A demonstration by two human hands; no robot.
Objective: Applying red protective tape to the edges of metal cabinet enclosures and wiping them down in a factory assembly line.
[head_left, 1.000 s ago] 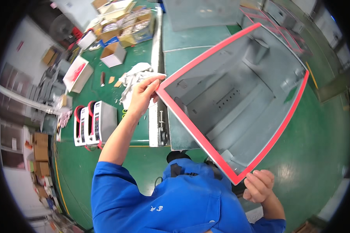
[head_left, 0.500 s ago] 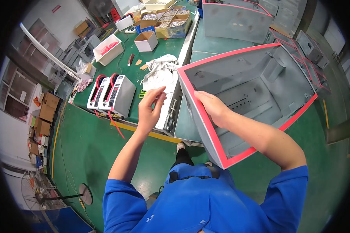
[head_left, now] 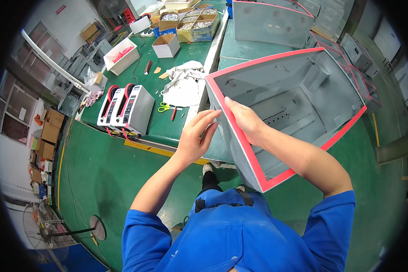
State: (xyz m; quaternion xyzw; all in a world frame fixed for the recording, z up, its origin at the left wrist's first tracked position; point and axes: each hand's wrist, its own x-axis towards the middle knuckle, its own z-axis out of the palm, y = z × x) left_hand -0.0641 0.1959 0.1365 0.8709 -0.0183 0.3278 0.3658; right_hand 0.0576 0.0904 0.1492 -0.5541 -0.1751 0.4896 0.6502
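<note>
A large grey metal box (head_left: 299, 106) lies tilted, its open side up, with a red strip (head_left: 238, 129) around its rim. Over the near left edge of that rim, my right hand (head_left: 245, 119) is closed on the box, its lower fingers partly hidden. My left hand (head_left: 198, 138) is beside the box's outer left wall, fingers stretched and thumb apart, holding nothing visible. Its fingertips are close to the wall; whether they touch I cannot tell. On the bench, green-handled scissors (head_left: 164, 107) and a small red tool (head_left: 174, 113) lie near a white cloth (head_left: 183, 84).
Two white machines with red tape rolls (head_left: 133, 111) stand on the green bench's near left corner. Farther back are a white bin (head_left: 121, 56), an open carton (head_left: 166, 46) and boxes of small parts (head_left: 197, 31). Another grey box (head_left: 272, 25) stands behind mine. A fan (head_left: 97, 227) is at lower left.
My left hand has moved right and down, from over the bench edge to the box's outer wall. My right hand stays on the rim. The small red tool has come into view.
</note>
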